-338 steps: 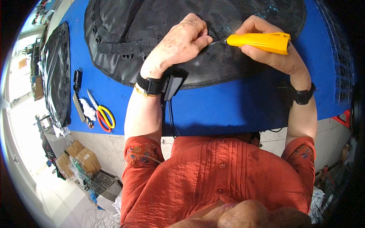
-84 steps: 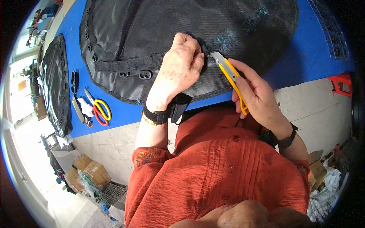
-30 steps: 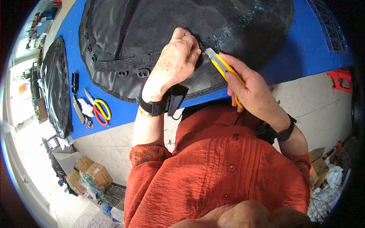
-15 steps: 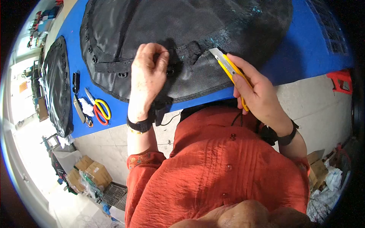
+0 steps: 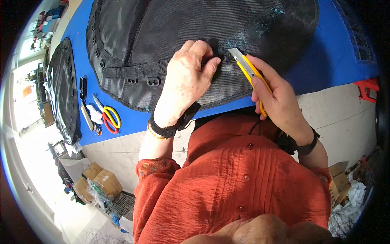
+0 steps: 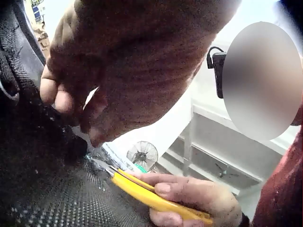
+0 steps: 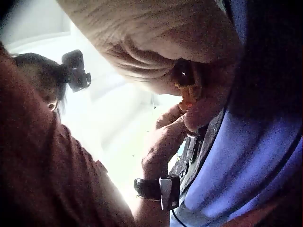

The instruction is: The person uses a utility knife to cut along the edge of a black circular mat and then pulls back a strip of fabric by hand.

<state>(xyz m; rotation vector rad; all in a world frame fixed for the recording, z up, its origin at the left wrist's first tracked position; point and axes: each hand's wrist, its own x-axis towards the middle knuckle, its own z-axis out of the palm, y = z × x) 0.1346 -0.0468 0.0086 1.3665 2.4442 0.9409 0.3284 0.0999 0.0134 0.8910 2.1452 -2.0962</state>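
In the head view my right hand (image 5: 278, 95) grips a yellow utility knife (image 5: 247, 71), its blade out and pointing at a black mesh panel (image 5: 183, 24). My left hand (image 5: 189, 73) is over the panel with curled fingers and the thumb reaching toward the blade. It covers the right end of a black webbing strap (image 5: 134, 71); I cannot tell whether the fingers hold it. In the left wrist view the left fingertips (image 6: 61, 99) are right at the dark fabric, and the knife's blade (image 6: 98, 163) is close below the thumb. The right wrist view is dark, the knife mostly hidden.
Beside the panel on the blue table (image 5: 136, 126) lie scissors with red and yellow handles (image 5: 109, 118) and a black-handled tool (image 5: 83, 87). Another black panel (image 5: 61, 89) lies at the left edge. Black buckles (image 5: 153, 81) line the strap. A red stool (image 5: 367, 90) stands at right.
The left hand moved left along the strap, showing its looped end, and has come back over that end. The knife, earlier blade down at the fabric, now stands slightly farther right and up.
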